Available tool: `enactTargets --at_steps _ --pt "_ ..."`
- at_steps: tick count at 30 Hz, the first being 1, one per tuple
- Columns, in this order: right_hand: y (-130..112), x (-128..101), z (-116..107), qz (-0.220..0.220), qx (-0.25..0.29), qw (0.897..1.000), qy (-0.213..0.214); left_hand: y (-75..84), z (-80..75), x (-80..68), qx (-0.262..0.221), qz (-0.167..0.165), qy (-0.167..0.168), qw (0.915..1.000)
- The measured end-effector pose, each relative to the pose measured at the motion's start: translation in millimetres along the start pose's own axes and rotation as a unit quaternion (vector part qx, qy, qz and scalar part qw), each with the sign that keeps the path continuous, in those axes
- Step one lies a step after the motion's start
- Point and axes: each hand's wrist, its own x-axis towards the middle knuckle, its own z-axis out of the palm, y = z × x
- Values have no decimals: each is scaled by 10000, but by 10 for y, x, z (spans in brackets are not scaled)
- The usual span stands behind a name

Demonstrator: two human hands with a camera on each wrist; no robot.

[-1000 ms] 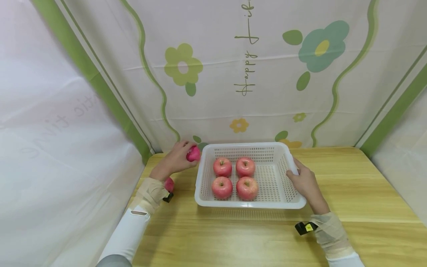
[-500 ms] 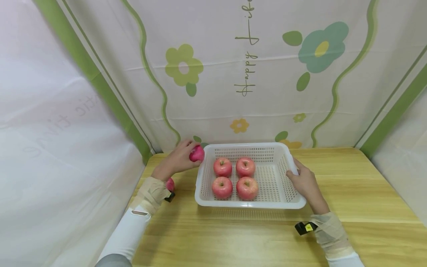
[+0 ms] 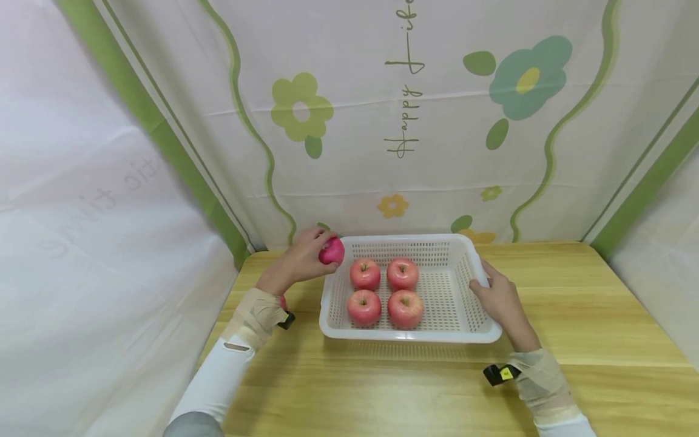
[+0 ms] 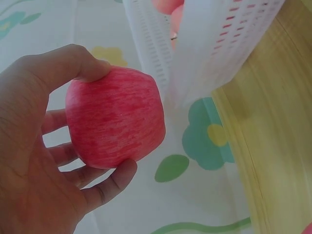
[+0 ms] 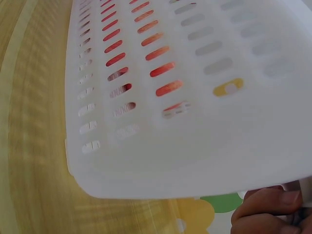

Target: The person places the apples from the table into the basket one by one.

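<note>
Red and faintly striped, the apple [image 3: 331, 250] sits in the left hand [image 3: 299, 262], raised above the near-left corner region of the white basket [image 3: 409, 335], right at its far-left rim. In the left wrist view the thumb curls over the top of the apple [image 4: 115, 118] while the fingers [image 4: 105, 187] wrap beneath it, so the left hand [image 4: 34, 161] is clamped round the fruit, with the perforated basket wall [image 4: 204, 44] just beyond.

Four more apples lie inside the basket in two rows of two: far left [image 3: 364, 274], far right [image 3: 402, 274], near left [image 3: 363, 306] and near right [image 3: 405, 308], all stem-up and close together in the left half of the basket.

The right hand [image 3: 499, 300] rests at the basket's right rim, its fingers curled over the edge and gripping it; the right wrist view shows fingertips [image 5: 268, 207] against the underside of the rim [image 5: 195, 165].

The basket stands on a pale wooden table [image 3: 573, 315], and a flower-printed cloth backdrop [image 3: 415, 109] hangs behind. Another red thing [image 3: 283, 301], mostly hidden by the left wrist, lies on the table.
</note>
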Motion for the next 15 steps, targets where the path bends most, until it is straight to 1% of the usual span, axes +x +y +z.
enactTargets --at_steps 6,15 --pt "9 -1 12 -1 -37 10000 7 59 30 51 93 140 26 9999" --pt "25 10 19 -50 13 10000 36 153 57 95 76 210 -108 9997"
